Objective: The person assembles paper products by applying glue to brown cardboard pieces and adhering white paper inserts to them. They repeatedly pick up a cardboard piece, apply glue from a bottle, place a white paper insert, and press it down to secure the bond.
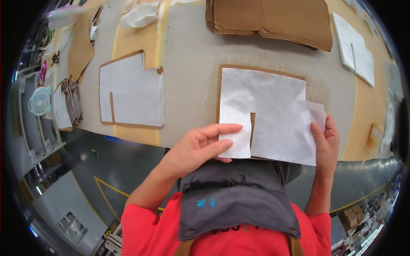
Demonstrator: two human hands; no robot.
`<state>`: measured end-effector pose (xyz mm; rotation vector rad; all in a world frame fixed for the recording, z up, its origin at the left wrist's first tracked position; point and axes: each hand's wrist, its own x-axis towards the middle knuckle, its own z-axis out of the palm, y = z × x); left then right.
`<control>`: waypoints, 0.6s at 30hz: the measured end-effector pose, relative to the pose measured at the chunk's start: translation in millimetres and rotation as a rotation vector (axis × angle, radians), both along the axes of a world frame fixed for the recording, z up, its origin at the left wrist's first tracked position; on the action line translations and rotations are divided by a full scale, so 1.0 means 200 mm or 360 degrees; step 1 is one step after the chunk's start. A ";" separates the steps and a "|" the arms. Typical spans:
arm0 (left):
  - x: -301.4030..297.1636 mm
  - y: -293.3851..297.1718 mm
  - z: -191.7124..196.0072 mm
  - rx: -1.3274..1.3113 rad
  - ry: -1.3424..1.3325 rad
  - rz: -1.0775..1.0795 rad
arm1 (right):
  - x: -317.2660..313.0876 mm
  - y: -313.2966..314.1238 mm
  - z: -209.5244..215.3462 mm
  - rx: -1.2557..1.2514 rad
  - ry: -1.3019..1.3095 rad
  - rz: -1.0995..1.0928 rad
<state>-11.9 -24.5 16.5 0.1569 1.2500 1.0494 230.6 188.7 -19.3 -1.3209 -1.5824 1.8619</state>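
Your left hand point(200, 147) pinches the lower-left tab of the white sheet point(273, 113), thumb on top and fingers curled beneath its near edge, at about 7 o'clock on the sheet. Your right hand point(326, 143) grips the sheet's right edge at about 4 o'clock, fingers laid flat on top and thumb hidden behind. The sheet lies on a brown cardboard template point(222, 91) of the same notched shape, at the near edge of the desk point(192, 51), directly ahead of you at 12 o'clock. Its long axis runs left to right, from 9 to 3 o'clock, so both hands sit at its near corners, about equally close. A second white stack on cardboard point(132, 91) lies at 10 o'clock, well apart, and a pile of brown cardboard pieces point(273, 19) at 12 o'clock beyond.
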 end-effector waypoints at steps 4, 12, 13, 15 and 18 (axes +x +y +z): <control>0.00 0.00 -0.02 -0.0006 -0.0076 0.0034 | 0.01 0.02 0.00 -0.0009 0.0006 0.0029; 0.00 -0.03 -0.07 0.0027 -0.0127 -0.0088 | 0.01 0.03 0.00 0.0007 -0.0032 0.0058; 0.00 -0.03 -0.07 0.0030 -0.0126 -0.0092 | 0.01 0.03 0.00 0.0002 -0.0035 0.0065; 0.00 -0.03 -0.07 -0.0016 -0.0134 -0.0117 | 0.01 0.03 0.00 0.0013 -0.0025 0.0061; 0.01 -0.03 -0.06 -0.0065 -0.0137 -0.0116 | 0.02 0.03 -0.02 0.0015 -0.0004 0.0058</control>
